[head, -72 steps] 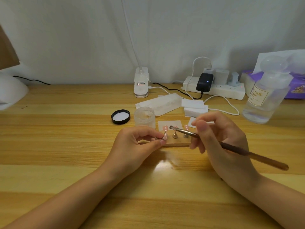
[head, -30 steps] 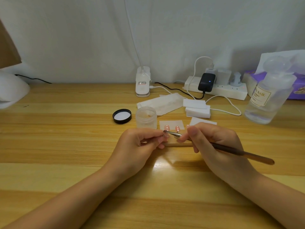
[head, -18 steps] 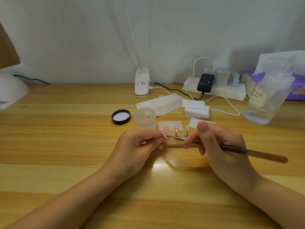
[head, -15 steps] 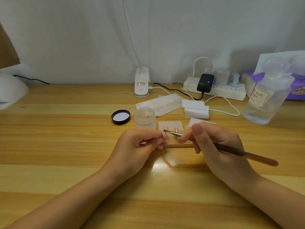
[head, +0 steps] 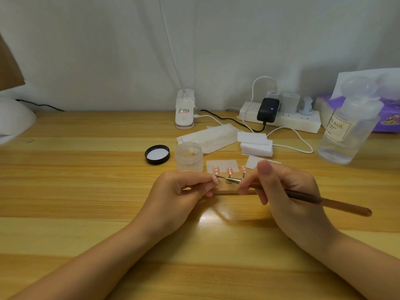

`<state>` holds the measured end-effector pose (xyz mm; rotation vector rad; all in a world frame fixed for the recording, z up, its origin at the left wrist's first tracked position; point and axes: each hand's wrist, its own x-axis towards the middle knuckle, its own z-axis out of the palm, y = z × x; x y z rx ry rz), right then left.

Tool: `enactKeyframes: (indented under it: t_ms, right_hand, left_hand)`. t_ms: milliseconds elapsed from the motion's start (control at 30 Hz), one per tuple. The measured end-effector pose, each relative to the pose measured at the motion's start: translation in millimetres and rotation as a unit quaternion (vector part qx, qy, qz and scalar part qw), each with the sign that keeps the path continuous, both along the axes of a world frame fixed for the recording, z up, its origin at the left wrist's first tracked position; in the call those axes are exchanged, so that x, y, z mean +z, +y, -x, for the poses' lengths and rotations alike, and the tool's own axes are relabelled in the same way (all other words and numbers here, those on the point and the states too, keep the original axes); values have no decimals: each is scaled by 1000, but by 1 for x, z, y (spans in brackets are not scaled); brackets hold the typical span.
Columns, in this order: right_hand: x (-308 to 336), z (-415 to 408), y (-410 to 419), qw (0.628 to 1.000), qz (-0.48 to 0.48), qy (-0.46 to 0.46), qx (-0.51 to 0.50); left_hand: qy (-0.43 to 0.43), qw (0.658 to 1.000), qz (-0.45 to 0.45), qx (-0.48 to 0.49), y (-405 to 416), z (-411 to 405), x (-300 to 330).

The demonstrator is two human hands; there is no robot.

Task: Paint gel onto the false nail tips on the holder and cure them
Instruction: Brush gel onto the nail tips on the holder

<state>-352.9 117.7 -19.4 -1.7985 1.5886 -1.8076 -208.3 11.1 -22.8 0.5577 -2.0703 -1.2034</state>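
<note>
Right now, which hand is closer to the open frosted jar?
Left. The left hand sits just in front of the frosted jar, pinching a nail tip. The right hand, holding the brush, is further off to the jar's right.

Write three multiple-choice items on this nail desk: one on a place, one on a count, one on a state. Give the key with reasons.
1. Where does the black lid lie?
A. on the jar
B. on the table, left of the jar
C. on the power strip

2. How many pink nail tips stand up on the holder?
A. three
B. one
C. six

3. What does the right hand do?
A. lies flat
B. grips the bottle
C. grips the brush

Key: 1 B, the lid lies face up beside the open jar. 2 A, three tips show in a row. 3 C, fingers curl round the brush handle.
</note>
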Motion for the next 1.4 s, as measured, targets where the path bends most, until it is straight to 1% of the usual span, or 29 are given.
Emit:
enactKeyframes:
  t_ms: [67, 167, 367, 467, 533, 633, 700, 933, 1067, 1167, 1300, 1400]
  right_hand:
    - [0, 0, -1, 1000, -14, 25, -5]
    - [1, -1, -2, 999, -16, 31, -7]
    - [-1, 0, 1, 1000, -15, -26, 6]
    - [-1, -1, 2, 999, 5, -40, 6]
    - [0, 0, 1, 1000, 12, -26, 4]
    - [2, -1, -1, 1000, -8, 15, 2]
    - [3, -2, -2, 1000, -12, 20, 1]
    - [-1, 0, 0, 999, -7, -33, 13]
    - [-3, 0, 1, 999, 0, -44, -6]
    - [-1, 0, 0, 1000, 10, -23, -8]
    - [2, -3, -1, 1000, -4, 19, -3]
    - [-1, 0, 0, 1000, -2, -18, 4]
  left_hand:
    - [-2, 1000, 0, 0, 0, 0, 0]
    - [2, 1000, 0, 0, 0, 0, 1]
    - [-3, 1000, 6, 5, 0, 0, 1]
    - [-3, 1000, 7, 4, 1, 0, 1]
    - [-4, 1000, 14, 3, 1, 0, 2]
    - [-3, 1000, 15, 1, 1, -1, 2]
    - [0, 1000, 14, -1, 1, 0, 2]
    - [2, 1000, 9, 2, 1, 0, 3]
    - [2, 1000, 4, 10, 1, 0, 3]
    - [2, 1000, 11, 5, 2, -1, 4]
    - [2, 1000, 15, 5, 2, -1, 4]
    - [2, 1000, 12, 8, 2, -1, 4]
